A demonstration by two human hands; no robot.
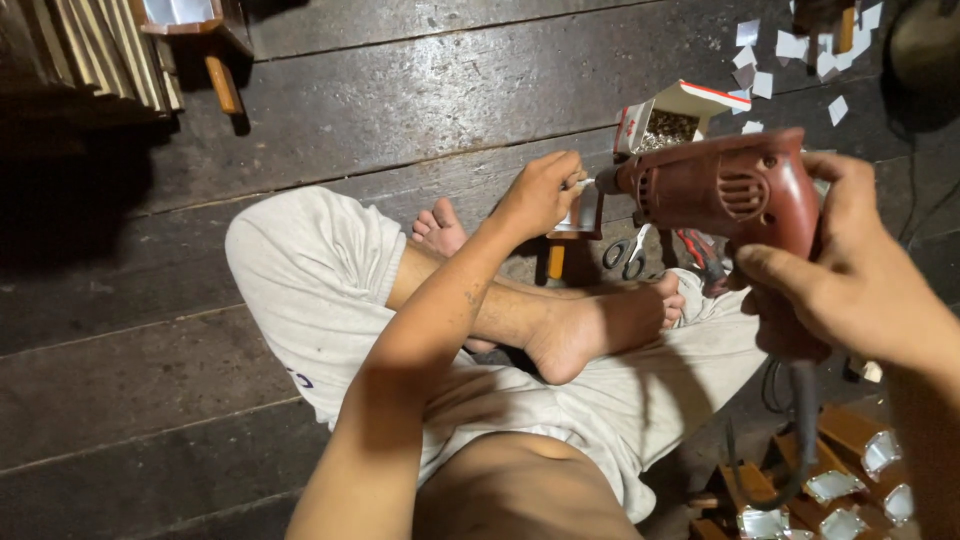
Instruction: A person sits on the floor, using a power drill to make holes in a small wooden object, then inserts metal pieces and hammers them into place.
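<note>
My left hand (pixel 540 195) pinches a small wood-and-metal piece (pixel 578 215), fingers closed on its top, holding it upright on the plank floor (pixel 150 390) just beyond my crossed feet. The chuck of the red electric drill (pixel 730 190) meets that piece from the right, above the scissors (pixel 628 255). My right hand (pixel 850 280) wraps the drill's grip, fingers closed around it.

The drill's (pixel 735 190) bit tip is hidden behind the left hand (pixel 540 195), its handle is covered by the right hand (pixel 850 280), and the scissors (pixel 628 255) are partly obscured.
</note>
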